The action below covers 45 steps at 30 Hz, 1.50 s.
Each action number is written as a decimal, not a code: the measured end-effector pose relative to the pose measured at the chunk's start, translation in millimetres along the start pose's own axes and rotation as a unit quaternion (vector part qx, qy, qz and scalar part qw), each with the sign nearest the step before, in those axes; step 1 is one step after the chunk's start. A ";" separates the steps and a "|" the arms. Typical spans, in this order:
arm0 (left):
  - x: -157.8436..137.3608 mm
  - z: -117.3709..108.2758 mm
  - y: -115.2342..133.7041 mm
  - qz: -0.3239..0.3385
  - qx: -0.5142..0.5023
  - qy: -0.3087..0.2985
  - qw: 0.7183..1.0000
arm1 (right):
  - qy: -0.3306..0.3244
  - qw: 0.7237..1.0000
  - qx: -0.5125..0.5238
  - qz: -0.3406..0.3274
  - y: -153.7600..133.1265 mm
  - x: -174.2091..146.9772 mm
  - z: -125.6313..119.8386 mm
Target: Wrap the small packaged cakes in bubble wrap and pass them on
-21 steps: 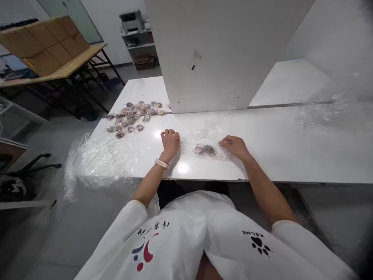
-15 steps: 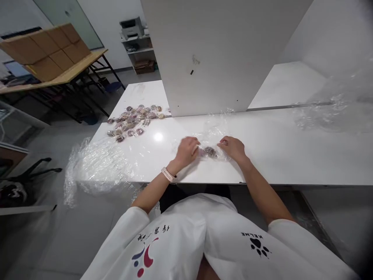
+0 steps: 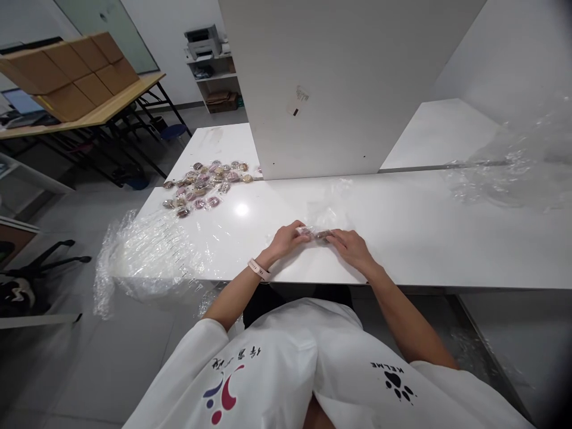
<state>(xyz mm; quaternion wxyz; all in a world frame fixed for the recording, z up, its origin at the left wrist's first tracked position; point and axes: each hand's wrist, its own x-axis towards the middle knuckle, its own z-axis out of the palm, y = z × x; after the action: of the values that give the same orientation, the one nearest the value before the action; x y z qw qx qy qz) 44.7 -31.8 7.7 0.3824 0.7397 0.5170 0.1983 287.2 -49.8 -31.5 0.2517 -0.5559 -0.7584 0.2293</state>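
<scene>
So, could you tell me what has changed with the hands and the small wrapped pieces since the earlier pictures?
The left hand moved right from its spot on the white table to the two small wrapped pieces and now pinches their clear film. The right hand shifted slightly left to meet it, so both hands close on the pieces. The pile of wrapped pieces and the crumpled plastic sheet stayed put.

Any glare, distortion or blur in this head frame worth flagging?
Head view: a ceiling light glares off the white table at its left; wide-angle lens bends the table edge and darkens the corners; the small wrapped pieces between left hand and right hand show little detail.
</scene>
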 end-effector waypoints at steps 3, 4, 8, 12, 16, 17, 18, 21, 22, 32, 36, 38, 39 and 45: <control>-10.5 1.6 3.9 -0.071 0.006 -0.003 0.997 | -0.059 0.994 0.041 0.082 -7.8 -3.6 -7.9; -12.6 3.0 3.8 -0.084 0.035 0.007 0.996 | -0.053 0.993 0.030 0.105 -11.3 -4.5 -9.2; -16.9 4.7 -0.7 -0.088 0.125 0.046 0.987 | 0.061 0.992 -0.111 0.018 -21.8 -10.7 -3.7; -14.2 -2.7 -6.4 -0.105 0.162 0.174 0.966 | 0.085 0.969 -0.150 -0.179 -20.5 -23.5 9.7; 0.5 -7.1 -8.1 -0.142 0.076 0.146 0.976 | 0.060 0.973 -0.102 -0.196 -17.5 -31.5 15.6; 4.2 -7.9 -8.9 -0.150 0.039 0.128 0.980 | 0.056 0.975 -0.099 -0.191 -17.6 -32.0 15.8; 6.8 -9.1 -10.1 -0.156 0.008 0.121 0.980 | 0.054 0.976 -0.097 -0.187 -17.8 -32.2 16.1; 5.2 -17.2 -15.9 -0.172 -0.032 0.149 0.973 | 0.052 0.978 -0.097 -0.176 -18.1 -31.8 18.7; 1.2 -21.1 -17.3 -0.179 -0.041 0.158 0.970 | 0.052 0.979 -0.095 -0.172 -17.7 -31.6 20.1; -54.7 -4.6 17.4 0.184 0.176 0.107 0.961 | -0.052 0.980 -0.048 -0.188 -14.0 -26.2 9.4; -40.5 13.4 -1.1 0.126 0.194 0.030 0.972 | -0.049 0.985 -0.019 -0.164 -18.5 -25.6 3.3; -27.3 10.1 -9.2 0.070 0.161 0.042 0.984 | -0.032 0.994 0.000 -0.106 -19.2 -21.1 3.0; -20.0 6.3 -10.4 0.044 0.146 0.042 0.987 | -0.023 0.997 0.009 -0.067 -19.2 -16.9 3.3; 5.2 -7.8 10.2 -0.065 0.214 0.061 0.973 | 0.064 0.992 -0.085 0.074 -26.7 10.2 5.7</control>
<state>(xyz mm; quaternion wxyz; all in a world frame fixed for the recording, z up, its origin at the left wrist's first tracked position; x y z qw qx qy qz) 47.5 -26.0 20.0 0.1947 0.7559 0.6166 0.1027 261.6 -47.7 -17.9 0.2341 -0.6432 -0.7143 0.1457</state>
